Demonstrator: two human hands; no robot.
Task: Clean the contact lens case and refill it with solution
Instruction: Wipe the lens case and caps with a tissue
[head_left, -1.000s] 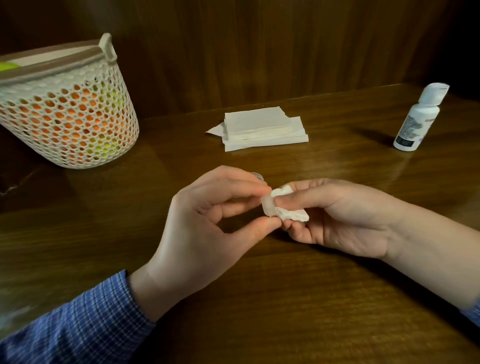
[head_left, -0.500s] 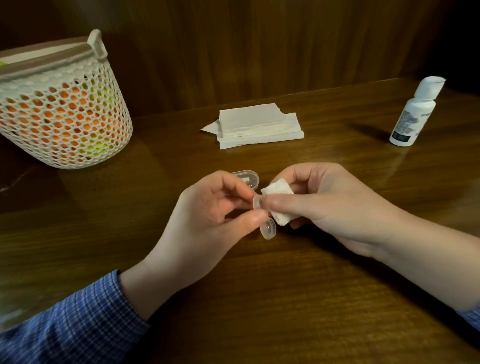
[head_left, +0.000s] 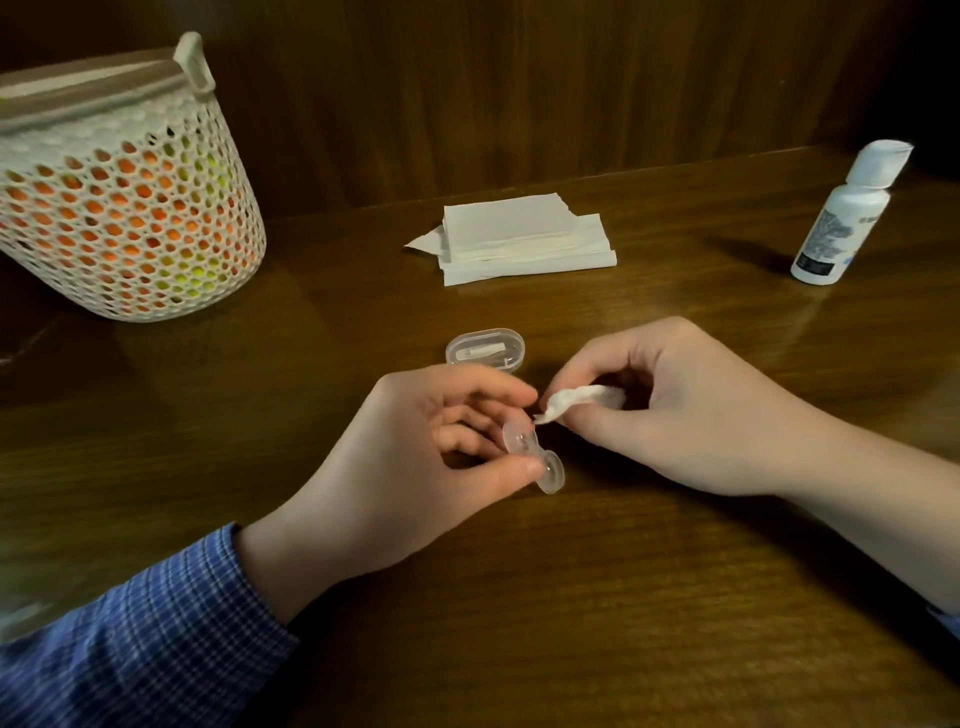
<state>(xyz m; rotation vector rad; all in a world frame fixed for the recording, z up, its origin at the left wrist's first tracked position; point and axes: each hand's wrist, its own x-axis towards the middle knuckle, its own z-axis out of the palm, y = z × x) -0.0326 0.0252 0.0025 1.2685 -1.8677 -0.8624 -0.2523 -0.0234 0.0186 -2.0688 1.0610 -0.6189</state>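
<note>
Case (head_left: 532, 453) pinched by left hand (head_left: 415, 457), seemingly above table (head_left: 623, 597).

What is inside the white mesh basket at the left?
Through the holes of the white mesh basket, orange and yellow-green contents show. What they are cannot be told; the basket wall covers most of them, and its top is cut off.

The left hand (head_left: 415, 457) pinches the clear lens case (head_left: 532, 453) between thumb and fingers (head_left: 498, 387). Just beyond its fingertips, the right hand (head_left: 691, 410) grips a twisted tissue (head_left: 576, 400), tip touching the case's upper cup.
</note>
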